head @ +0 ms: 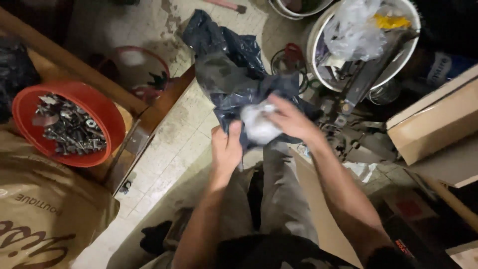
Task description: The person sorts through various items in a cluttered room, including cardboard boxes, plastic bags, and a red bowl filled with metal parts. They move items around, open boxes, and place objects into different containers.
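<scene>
Head view shows our left hand (225, 148) and right hand (288, 119) both clamped on a dark plastic bag (230, 69) and white wad (259, 123) above the floor (172, 144); a red bowl (107, 114) of metal parts sits left

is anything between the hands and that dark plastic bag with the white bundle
Nothing visible: the left hand grips the dark plastic bag directly, and the right hand presses on the white bundle at its mouth.

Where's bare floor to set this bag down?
Bare tile floor lies between the wooden frame and your left hand. Crowded on the right: white bucket, metal parts, cardboard box. Both hands grip the dark bag.
</scene>
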